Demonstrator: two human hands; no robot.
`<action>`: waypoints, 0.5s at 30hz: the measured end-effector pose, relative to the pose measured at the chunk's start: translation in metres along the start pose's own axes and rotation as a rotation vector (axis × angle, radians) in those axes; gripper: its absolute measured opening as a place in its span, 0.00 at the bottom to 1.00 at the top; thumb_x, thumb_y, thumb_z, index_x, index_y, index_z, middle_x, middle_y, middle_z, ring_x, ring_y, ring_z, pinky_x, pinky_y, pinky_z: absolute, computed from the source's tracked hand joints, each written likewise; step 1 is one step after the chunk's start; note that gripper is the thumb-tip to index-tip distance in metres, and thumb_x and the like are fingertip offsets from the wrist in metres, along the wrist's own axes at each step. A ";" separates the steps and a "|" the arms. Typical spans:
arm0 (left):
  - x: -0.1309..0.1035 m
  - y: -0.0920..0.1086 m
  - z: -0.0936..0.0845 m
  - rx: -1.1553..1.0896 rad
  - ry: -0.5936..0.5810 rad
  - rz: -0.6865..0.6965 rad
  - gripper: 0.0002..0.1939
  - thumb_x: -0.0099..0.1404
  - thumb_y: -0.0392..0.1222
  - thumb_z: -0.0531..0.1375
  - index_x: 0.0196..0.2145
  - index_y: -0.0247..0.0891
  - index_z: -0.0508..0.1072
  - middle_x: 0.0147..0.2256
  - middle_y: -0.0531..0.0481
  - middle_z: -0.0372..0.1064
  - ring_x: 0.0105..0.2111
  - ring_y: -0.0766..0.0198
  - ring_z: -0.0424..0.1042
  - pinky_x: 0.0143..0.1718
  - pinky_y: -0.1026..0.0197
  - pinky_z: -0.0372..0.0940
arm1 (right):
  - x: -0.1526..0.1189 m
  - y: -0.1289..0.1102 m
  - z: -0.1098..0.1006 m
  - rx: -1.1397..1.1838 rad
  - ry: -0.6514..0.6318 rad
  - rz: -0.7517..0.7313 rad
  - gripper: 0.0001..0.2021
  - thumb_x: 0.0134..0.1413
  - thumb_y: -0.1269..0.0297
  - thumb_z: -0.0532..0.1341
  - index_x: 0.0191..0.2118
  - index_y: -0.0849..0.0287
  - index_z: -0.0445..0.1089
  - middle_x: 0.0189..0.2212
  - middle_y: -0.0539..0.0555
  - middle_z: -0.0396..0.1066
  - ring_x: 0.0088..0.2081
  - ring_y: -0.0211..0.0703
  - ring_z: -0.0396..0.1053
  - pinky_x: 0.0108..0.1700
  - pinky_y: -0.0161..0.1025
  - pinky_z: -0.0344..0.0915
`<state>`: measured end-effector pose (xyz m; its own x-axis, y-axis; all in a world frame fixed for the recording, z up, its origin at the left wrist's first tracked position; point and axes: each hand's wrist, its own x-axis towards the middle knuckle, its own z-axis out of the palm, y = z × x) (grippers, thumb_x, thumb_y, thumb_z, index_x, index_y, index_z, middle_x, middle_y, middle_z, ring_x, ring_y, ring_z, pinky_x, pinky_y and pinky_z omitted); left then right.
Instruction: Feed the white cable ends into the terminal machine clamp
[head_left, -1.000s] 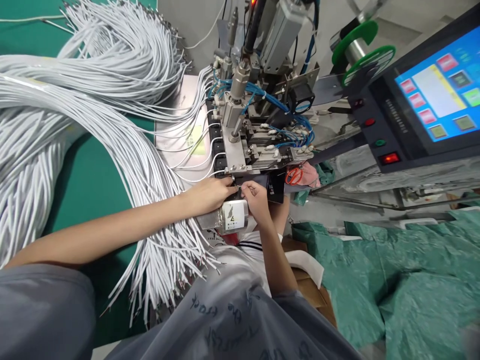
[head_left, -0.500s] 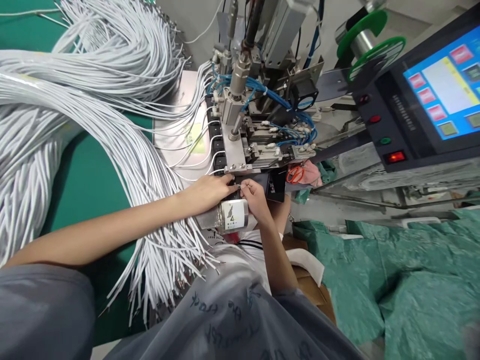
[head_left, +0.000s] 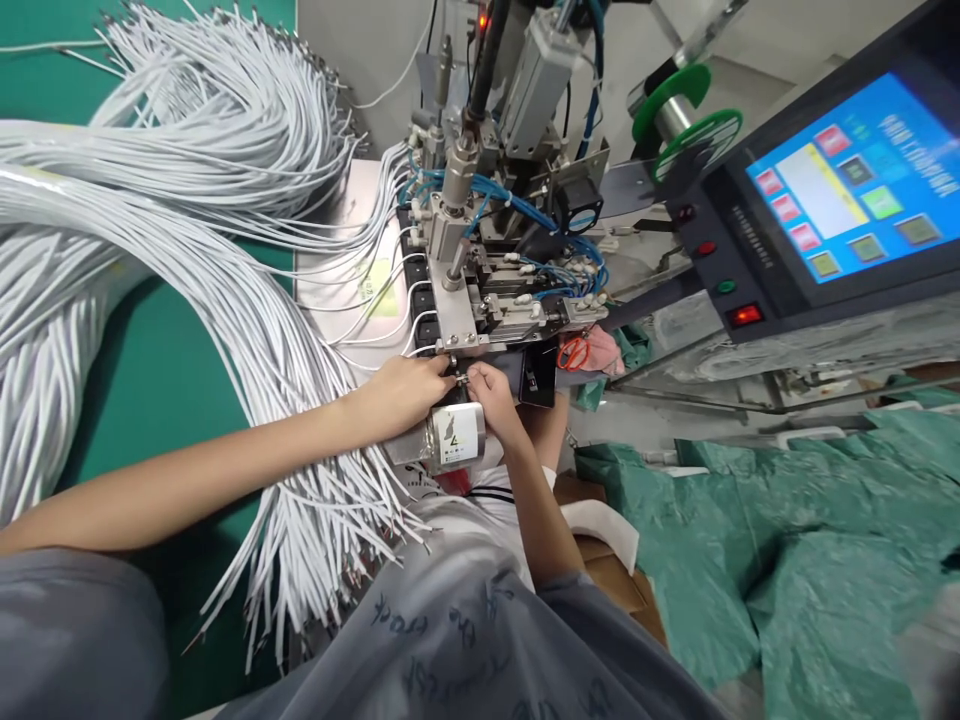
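My left hand reaches across the white cables to the front edge of the machine. Its fingers are closed, the tips close by the machine's lowest black block. Opposite it, my right hand is pinched, its fingertips almost meeting those of the left. Between the two sets of fingertips shows a small metallic piece, too tiny to name. Just below the hands sits a box with a white label. Several white cables run into the row of black blocks on the machine's left side.
Thick bundles of white cable cover the green table at left. A control screen and a green-flanged spool stand at right. Near my right hand are a black phone-like object and orange-handled scissors. Green sheeting lies lower right.
The whole view has shifted a little, so the machine and screen appear further left. Both hands stay together at the same place on the machine, with fingers still closed.
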<state>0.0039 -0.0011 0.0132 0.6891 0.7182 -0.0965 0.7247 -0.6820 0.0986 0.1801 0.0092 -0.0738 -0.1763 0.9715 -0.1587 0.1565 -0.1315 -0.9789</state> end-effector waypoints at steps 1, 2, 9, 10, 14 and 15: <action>-0.002 0.002 -0.003 0.007 -0.020 -0.029 0.11 0.57 0.27 0.53 0.34 0.32 0.73 0.32 0.44 0.68 0.27 0.59 0.71 0.21 0.62 0.57 | 0.001 0.000 0.000 -0.014 0.006 -0.008 0.16 0.52 0.51 0.55 0.22 0.56 0.57 0.15 0.44 0.51 0.19 0.33 0.50 0.22 0.32 0.50; -0.003 0.004 -0.005 0.019 -0.036 -0.054 0.09 0.56 0.26 0.53 0.30 0.32 0.72 0.30 0.45 0.68 0.26 0.58 0.71 0.20 0.61 0.56 | 0.001 0.000 0.001 -0.030 0.017 -0.017 0.16 0.52 0.51 0.55 0.22 0.56 0.57 0.15 0.44 0.50 0.19 0.33 0.50 0.22 0.32 0.50; -0.008 0.005 -0.016 0.058 -0.039 -0.155 0.10 0.58 0.27 0.52 0.29 0.31 0.73 0.30 0.42 0.70 0.25 0.57 0.72 0.18 0.62 0.54 | -0.009 -0.021 -0.009 -0.133 0.240 -0.097 0.12 0.54 0.57 0.54 0.23 0.57 0.59 0.18 0.45 0.54 0.23 0.35 0.54 0.26 0.33 0.53; -0.008 0.002 -0.016 0.063 -0.037 -0.181 0.11 0.59 0.27 0.51 0.30 0.31 0.73 0.30 0.41 0.70 0.25 0.57 0.72 0.18 0.62 0.55 | -0.017 -0.026 -0.009 -0.153 0.298 -0.113 0.12 0.55 0.58 0.53 0.24 0.58 0.60 0.19 0.46 0.55 0.24 0.35 0.54 0.27 0.33 0.53; -0.006 -0.010 -0.013 0.092 -0.021 -0.268 0.15 0.62 0.28 0.47 0.39 0.28 0.72 0.28 0.39 0.71 0.26 0.53 0.73 0.21 0.61 0.58 | -0.063 -0.043 0.008 -0.360 0.322 -0.153 0.11 0.57 0.60 0.52 0.30 0.58 0.67 0.21 0.48 0.65 0.24 0.36 0.61 0.30 0.34 0.57; -0.006 -0.013 -0.012 0.093 -0.023 -0.275 0.16 0.62 0.28 0.47 0.41 0.28 0.72 0.27 0.39 0.71 0.26 0.52 0.73 0.22 0.60 0.59 | -0.075 -0.045 0.017 -0.416 0.205 -0.125 0.11 0.57 0.60 0.53 0.30 0.58 0.68 0.22 0.49 0.68 0.25 0.37 0.64 0.31 0.34 0.59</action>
<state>-0.0097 0.0050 0.0249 0.4656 0.8755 -0.1292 0.8811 -0.4723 -0.0255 0.1702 -0.0613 -0.0198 -0.0296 0.9992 0.0269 0.5297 0.0385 -0.8473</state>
